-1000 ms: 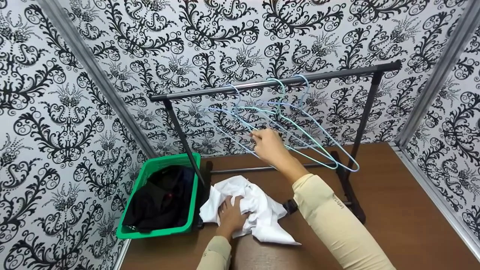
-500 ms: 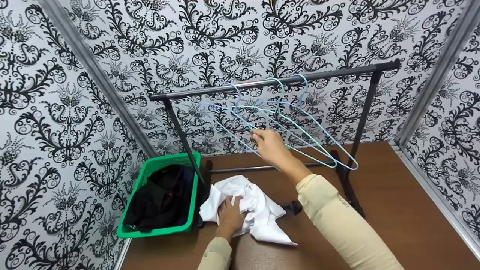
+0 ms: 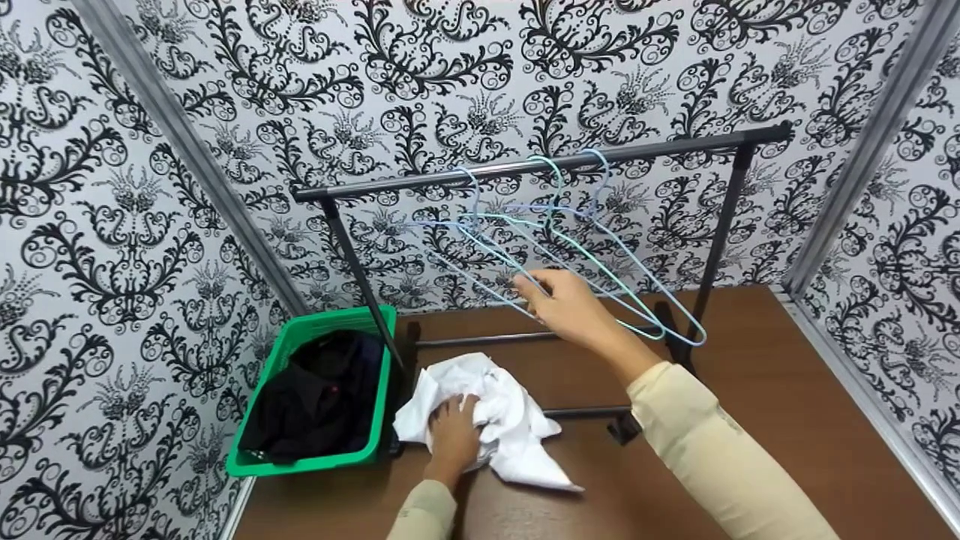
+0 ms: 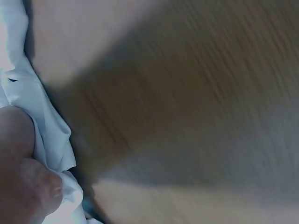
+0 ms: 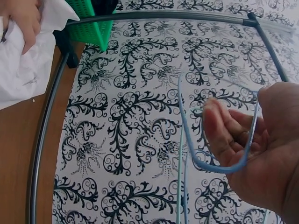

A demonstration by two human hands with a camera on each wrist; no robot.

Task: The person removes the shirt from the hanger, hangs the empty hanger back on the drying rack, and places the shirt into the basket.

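In the head view my left hand [image 3: 454, 439] rests on a crumpled white garment [image 3: 517, 431] on the table, fingers spread over the cloth. The left wrist view shows part of this hand [image 4: 23, 172] against the white folds. My right hand [image 3: 568, 307] is raised under the rail, with thumb and fingers curled about the right end of the leftmost blue clothes hanger [image 3: 491, 247]. In the right wrist view the hanger's rounded end [image 5: 219, 168] crosses the palm, with curled fingers inside its loop. That hanger's hook stays over the rail [image 3: 510, 169].
A green hanger [image 3: 585, 251] and another blue hanger [image 3: 645, 270] hang to the right. A green basket [image 3: 375, 442] with dark clothes [image 3: 319, 397] stands left of the rack. The rack's feet and lower bars stand on the brown table [image 3: 795, 405], close to the patterned wall.
My right hand has shifted slightly down and right along the blue hanger, its fingers looser than before. My left hand stays on the white garment. The head view has shifted slightly.
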